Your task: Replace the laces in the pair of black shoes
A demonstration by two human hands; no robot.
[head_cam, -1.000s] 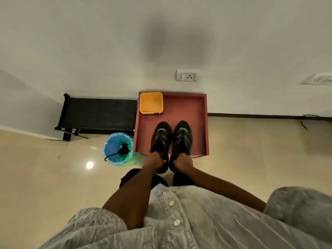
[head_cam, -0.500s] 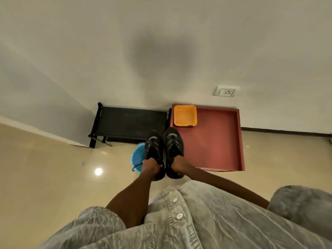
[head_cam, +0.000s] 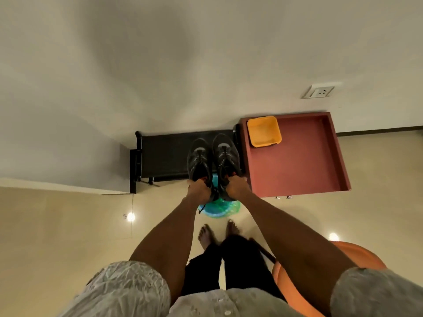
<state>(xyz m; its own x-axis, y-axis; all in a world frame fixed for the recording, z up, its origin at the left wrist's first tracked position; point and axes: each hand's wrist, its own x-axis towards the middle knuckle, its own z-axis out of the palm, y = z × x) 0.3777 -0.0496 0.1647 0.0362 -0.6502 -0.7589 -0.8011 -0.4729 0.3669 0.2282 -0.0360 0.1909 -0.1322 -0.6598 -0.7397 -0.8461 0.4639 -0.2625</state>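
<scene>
I hold two black shoes side by side in the air, toes pointing away from me. My left hand (head_cam: 198,191) grips the heel of the left black shoe (head_cam: 198,157). My right hand (head_cam: 236,187) grips the heel of the right black shoe (head_cam: 225,154). Both shoes have dark laces threaded through them, and a lace end dangles below my left hand. The shoes hang in front of a low black rack (head_cam: 164,154) and above a blue bin with a green liner (head_cam: 219,208).
A red tray-topped table (head_cam: 297,170) stands to the right, with an orange plastic tub (head_cam: 264,131) in its far left corner. My bare feet (head_cam: 217,233) stand on the beige tile floor. An orange seat (head_cam: 343,255) is at my lower right. The wall is close ahead.
Both hands carried the shoes off the red table and to the left, now over the bin and before the black rack. I have risen, and my feet show.
</scene>
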